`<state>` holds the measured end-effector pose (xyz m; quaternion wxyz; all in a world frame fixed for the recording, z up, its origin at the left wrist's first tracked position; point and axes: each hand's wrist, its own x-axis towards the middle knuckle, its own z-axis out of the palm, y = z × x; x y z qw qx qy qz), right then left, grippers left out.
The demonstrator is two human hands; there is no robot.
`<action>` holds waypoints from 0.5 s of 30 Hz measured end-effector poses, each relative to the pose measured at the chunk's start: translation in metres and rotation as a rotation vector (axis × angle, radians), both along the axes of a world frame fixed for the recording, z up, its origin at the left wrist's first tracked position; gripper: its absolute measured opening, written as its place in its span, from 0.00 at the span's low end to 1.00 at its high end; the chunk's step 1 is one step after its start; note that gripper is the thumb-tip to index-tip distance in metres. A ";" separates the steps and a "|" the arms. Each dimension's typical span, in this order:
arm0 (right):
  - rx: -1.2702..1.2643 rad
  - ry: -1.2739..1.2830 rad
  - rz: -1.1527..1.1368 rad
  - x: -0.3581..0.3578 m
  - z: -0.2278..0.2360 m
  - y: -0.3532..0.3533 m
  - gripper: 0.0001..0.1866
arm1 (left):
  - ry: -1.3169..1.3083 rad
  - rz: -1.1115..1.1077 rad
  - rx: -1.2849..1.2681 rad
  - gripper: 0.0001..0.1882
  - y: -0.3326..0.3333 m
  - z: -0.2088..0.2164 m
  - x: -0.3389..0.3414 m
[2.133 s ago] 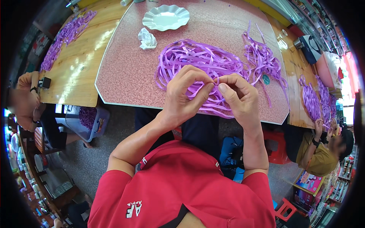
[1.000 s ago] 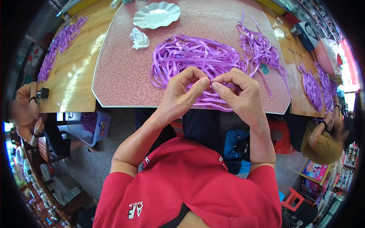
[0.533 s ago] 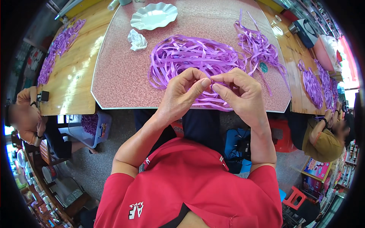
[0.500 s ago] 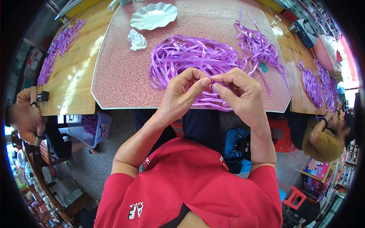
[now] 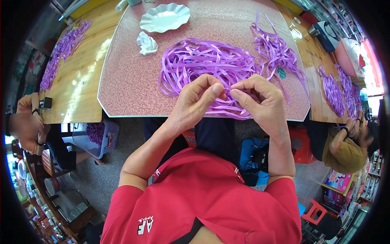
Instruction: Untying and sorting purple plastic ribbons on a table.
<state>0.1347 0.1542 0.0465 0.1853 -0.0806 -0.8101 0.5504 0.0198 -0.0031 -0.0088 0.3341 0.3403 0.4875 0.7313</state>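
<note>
A large loose heap of purple ribbon lies on the pink speckled table before me. Over its near edge, my left hand pinches purple ribbon between thumb and forefinger. My right hand makes the same kind of pinch just beside it, also on the ribbon. A small gap separates the two sets of fingertips. The short piece between them is tiny and mostly covered by my fingers. To the right, a smaller tangle of purple ribbon touches the heap, with a small green piece by it.
A white scalloped plate and crumpled white tissue sit at the table's far left. Wooden tables flank it, bearing more ribbon bundles. One person sits at left, another at right. A clear plastic bin stands at lower left.
My fingertips have drawn slightly apart, the right hand shifting a little to the right. The heap and everything else look the same.
</note>
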 end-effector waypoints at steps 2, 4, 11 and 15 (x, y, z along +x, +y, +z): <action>0.041 -0.017 0.005 0.001 0.002 0.002 0.06 | 0.164 0.051 -0.031 0.15 -0.002 0.001 -0.002; 0.082 -0.033 0.007 0.001 0.005 0.003 0.05 | 0.466 0.133 -0.063 0.15 -0.002 0.008 -0.006; 0.145 -0.017 0.071 0.003 0.007 0.004 0.02 | 1.369 0.279 -0.074 0.17 0.002 0.024 -0.013; 0.215 0.047 0.166 0.002 -0.002 0.009 0.03 | 1.433 0.193 -0.069 0.11 -0.002 0.032 -0.013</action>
